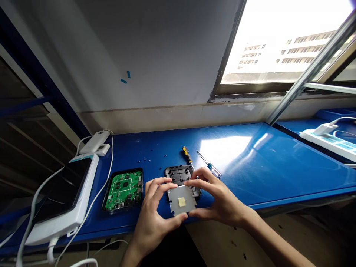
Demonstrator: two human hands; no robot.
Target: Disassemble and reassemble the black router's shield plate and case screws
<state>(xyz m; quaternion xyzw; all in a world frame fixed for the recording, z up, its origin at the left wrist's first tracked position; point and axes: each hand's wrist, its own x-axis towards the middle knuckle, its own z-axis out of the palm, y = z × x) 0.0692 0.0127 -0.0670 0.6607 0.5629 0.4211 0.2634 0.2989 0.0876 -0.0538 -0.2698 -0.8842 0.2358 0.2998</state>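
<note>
Between both hands is a grey metal plate (175, 204) with notched edges and a pale square pad (181, 201) stuck on its face. My left hand (155, 211) grips its left side, thumb at the near edge and fingers at the far edge. On the other side my right hand (219, 196) pinches it the same way. Behind and partly under the plate lies a black plastic cover (174, 173), inside face up. To the left, a green circuit board (125, 189) sits in a black case (141, 172).
Beyond the cover lie a yellow-black screwdriver (187, 152) and a blue-handled screwdriver (213, 170). Several small screws (145, 160) are scattered on the blue table (250, 174). A white device with a dark screen (63, 189) and cables stands left; a power strip (330, 142) lies right.
</note>
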